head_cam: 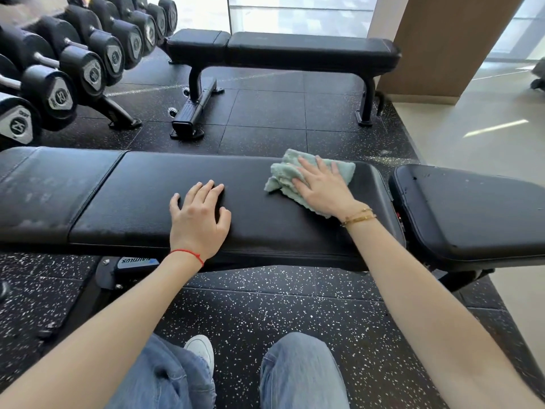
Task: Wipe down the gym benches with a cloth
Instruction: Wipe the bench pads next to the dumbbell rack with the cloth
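A black padded gym bench (147, 184) runs across the view right in front of me. On its right part lies a crumpled pale green cloth (286, 172). My right hand (321, 187) presses flat on the cloth with straight, spread fingers. My left hand (199, 216) rests on the bare pad near the bench's middle, fingers lightly bent, holding nothing. A separate black seat pad (466, 211) sits just to the right of the cloth. A second black bench (283, 51) stands farther back.
A rack of black dumbbells (76, 63) lines the far left. Speckled black rubber floor (265, 125) lies between the two benches. A tan pillar (442, 45) and pale smooth floor (483, 137) are at the right. My knees in jeans (300, 376) are below the bench.
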